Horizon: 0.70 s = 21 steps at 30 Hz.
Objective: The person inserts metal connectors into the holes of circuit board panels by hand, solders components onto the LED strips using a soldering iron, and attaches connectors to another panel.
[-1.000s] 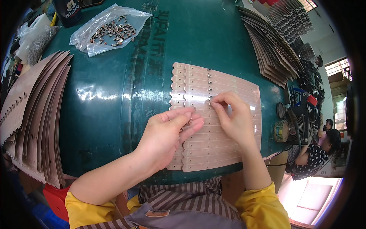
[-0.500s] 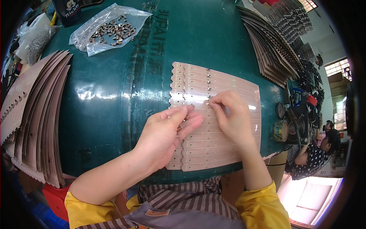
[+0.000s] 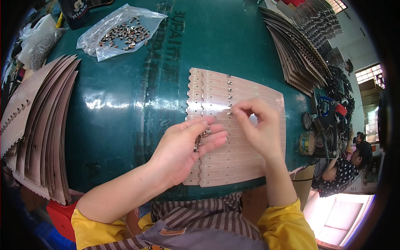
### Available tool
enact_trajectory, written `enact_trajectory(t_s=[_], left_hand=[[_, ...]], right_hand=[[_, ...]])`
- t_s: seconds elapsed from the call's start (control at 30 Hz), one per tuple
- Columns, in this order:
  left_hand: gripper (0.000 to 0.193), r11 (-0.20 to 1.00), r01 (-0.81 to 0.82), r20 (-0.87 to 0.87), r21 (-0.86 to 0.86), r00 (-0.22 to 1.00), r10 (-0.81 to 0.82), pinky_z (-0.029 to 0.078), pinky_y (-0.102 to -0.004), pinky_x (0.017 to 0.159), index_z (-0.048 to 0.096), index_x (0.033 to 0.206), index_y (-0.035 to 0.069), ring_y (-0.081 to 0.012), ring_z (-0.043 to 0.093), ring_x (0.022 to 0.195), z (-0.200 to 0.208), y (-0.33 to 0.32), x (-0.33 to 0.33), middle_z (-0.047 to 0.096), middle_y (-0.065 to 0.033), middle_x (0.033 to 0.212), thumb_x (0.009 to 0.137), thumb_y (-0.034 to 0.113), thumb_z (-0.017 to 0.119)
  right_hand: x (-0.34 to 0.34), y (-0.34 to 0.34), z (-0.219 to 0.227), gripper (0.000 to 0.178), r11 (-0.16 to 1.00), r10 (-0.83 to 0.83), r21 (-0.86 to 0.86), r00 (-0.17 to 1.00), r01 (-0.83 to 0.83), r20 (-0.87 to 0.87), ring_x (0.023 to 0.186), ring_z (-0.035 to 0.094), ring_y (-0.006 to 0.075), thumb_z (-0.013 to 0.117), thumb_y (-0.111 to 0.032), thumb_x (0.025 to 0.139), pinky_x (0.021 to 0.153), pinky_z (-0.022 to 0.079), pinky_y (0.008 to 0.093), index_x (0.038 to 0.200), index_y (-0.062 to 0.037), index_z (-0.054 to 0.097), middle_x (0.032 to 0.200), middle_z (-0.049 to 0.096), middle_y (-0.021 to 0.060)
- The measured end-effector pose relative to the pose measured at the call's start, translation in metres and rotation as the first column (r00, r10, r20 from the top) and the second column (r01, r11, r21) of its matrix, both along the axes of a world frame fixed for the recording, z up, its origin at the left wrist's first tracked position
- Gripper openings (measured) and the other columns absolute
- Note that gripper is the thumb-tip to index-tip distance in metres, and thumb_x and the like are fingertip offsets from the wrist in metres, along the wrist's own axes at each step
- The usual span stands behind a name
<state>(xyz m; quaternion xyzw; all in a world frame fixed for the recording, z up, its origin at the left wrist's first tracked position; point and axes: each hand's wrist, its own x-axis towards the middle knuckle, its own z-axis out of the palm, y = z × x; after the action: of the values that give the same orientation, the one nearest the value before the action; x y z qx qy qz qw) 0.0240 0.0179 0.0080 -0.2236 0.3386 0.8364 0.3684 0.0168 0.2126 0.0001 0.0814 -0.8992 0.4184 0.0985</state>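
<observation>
A pinkish-brown sheet [image 3: 250,137], split into narrow strips with a notched left edge, lies on the table. Small metal clips [image 3: 229,90] sit in a column across its upper strips; holes without clips show lower down. My left hand [image 3: 189,139], palm up and cupped over the sheet's left part, holds several small shiny metal clips [image 3: 202,137] in its curled fingers. Just right of the lowest clip in the column [image 3: 229,113], my right hand [image 3: 260,125] has thumb and forefinger tips together. Whatever is between those tips, if anything, is too small to tell.
An open plastic bag [image 3: 93,46] of metal clips lies far left on the green table [image 3: 112,125]. Brown sheets stand stacked at left [image 3: 46,125] and far right [image 3: 291,54]. A tape roll [image 3: 307,142] sits at the right edge. Another person [image 3: 346,171] sits beyond.
My right hand has drawn back slightly to the right, leaving a clip visible on the sheet. My left fingers have opened a little, showing more of the clips.
</observation>
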Motion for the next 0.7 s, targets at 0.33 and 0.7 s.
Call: enact_trajectory(t_s=[0.33, 0.7], left_hand=[[0.031, 0.994, 0.046, -0.065, 0.102, 0.997, -0.04, 0.05, -0.0326, 0.093, 0.049, 0.119, -0.008, -0.0219, 0.059, 0.104, -0.008, 0.002, 0.002, 0.057, -0.0163, 0.112, 0.096, 0.012, 0.043], [0.03, 0.997, 0.061, -0.026, -0.052, 0.998, -0.062, 0.051, -0.0273, 0.086, 0.051, 0.119, -0.005, -0.0165, 0.06, 0.098, -0.002, 0.002, 0.003, 0.059, -0.0108, 0.106, 0.097, 0.014, 0.045]], right_hand=[[0.027, -0.029, 0.007, 0.019, 0.994, 0.113, -0.007, 0.994, -0.113, -0.004, 0.078, 0.059, 0.0216, 0.076, -0.004, 0.066, 0.068, 0.048, 0.0298, 0.085, -0.0043, 0.07, 0.081, 0.062, 0.0074], [0.026, -0.004, -0.002, 0.009, 0.996, -0.081, 0.033, 0.996, 0.08, 0.041, 0.076, 0.062, 0.019, 0.066, 0.001, 0.076, 0.068, 0.049, 0.0279, 0.085, -0.0019, 0.068, 0.084, 0.065, 0.0085]])
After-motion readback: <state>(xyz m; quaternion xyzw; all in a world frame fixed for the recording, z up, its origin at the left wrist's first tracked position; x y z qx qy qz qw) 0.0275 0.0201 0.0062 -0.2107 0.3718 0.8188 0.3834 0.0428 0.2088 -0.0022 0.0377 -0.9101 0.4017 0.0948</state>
